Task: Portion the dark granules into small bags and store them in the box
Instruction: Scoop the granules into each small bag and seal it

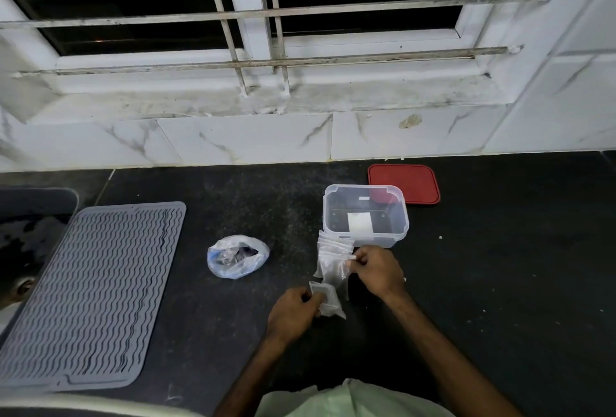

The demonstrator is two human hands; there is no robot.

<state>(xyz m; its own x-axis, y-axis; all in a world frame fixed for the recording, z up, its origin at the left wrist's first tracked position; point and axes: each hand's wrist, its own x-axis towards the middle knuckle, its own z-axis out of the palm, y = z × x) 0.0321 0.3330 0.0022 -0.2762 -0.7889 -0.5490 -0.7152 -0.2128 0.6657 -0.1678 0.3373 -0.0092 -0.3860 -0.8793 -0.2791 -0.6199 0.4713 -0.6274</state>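
On the dark counter lies a crumpled plastic bag (pixel 237 256), open at the top, with dark granules inside. Right of it is a fanned stack of small clear bags (pixel 333 250), just in front of a clear plastic box (pixel 366 215) that stands without its lid. My right hand (pixel 376 270) pinches the edge of a bag in that stack. My left hand (pixel 293 311) holds one small clear bag (pixel 328 300) low, close to the counter. I cannot tell if that bag holds anything.
A red lid (pixel 405 184) lies flat behind the box near the tiled wall. A grey ribbed drying mat (pixel 90 293) covers the counter's left part, with a sink (pixel 30 233) beyond it. A barred window sits above the wall.
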